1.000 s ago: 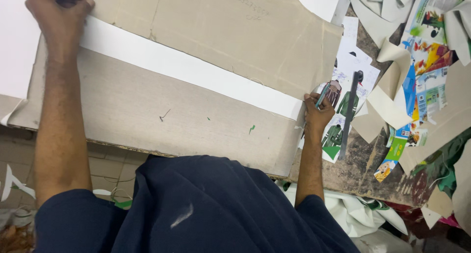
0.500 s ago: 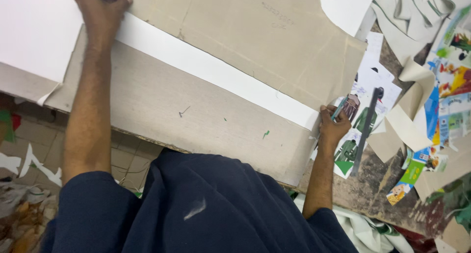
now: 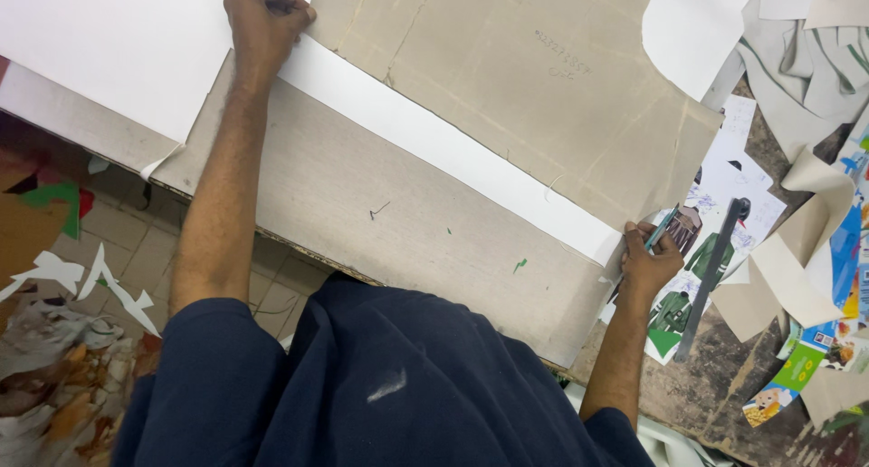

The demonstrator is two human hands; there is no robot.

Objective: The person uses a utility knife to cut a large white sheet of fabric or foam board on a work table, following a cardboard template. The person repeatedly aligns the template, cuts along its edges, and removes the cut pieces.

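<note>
Two hands at white strip [image 3: 453, 155] ends, left hand [image 3: 264, 19] fisted, right hand [image 3: 650, 261] gripping cutter [image 3: 659, 232]

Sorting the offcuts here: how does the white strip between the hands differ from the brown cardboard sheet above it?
The white strip is clean white, long and narrow; the brown cardboard sheet is tan, broad, creased and scored. The strip's edges run straight; the sheet's top right edge is cut in a curve. Both lie flat on the bench.

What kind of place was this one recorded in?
Probably a paper or card cutting workshop: a worn workbench bears large cardboard sheets, a long white strip and printed offcuts, with scraps on the tiled floor.
</note>
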